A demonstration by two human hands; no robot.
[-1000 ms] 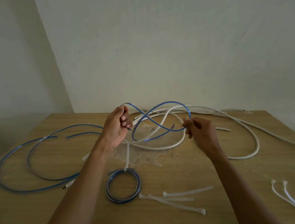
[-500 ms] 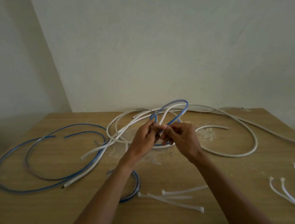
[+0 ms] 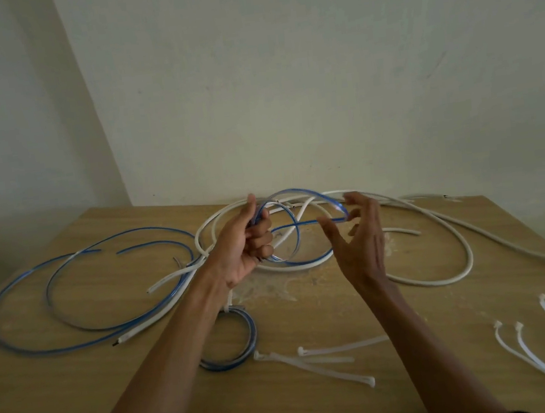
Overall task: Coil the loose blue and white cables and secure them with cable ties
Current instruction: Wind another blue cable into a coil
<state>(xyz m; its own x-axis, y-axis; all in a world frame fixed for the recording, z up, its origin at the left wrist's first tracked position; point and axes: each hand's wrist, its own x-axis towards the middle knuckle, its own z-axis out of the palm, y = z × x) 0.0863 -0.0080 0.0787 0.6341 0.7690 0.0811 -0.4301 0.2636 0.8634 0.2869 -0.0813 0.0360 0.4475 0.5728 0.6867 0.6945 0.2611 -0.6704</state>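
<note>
Loose blue cable [image 3: 47, 294] sprawled on table [image 3: 82, 401], left side. Left hand [image 3: 243, 249] raised, fingers curled round blue cable loop [image 3: 297, 234], above tied blue coil [image 3: 254, 332]. Right hand [image 3: 361, 240] released, fingers spread beside loop. White cable [image 3: 468, 251], cable ties [image 3: 343, 347] right.

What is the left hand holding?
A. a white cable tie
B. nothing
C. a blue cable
C: the left hand has its fingers curled round the blue cable, which loops out beside it.
</note>
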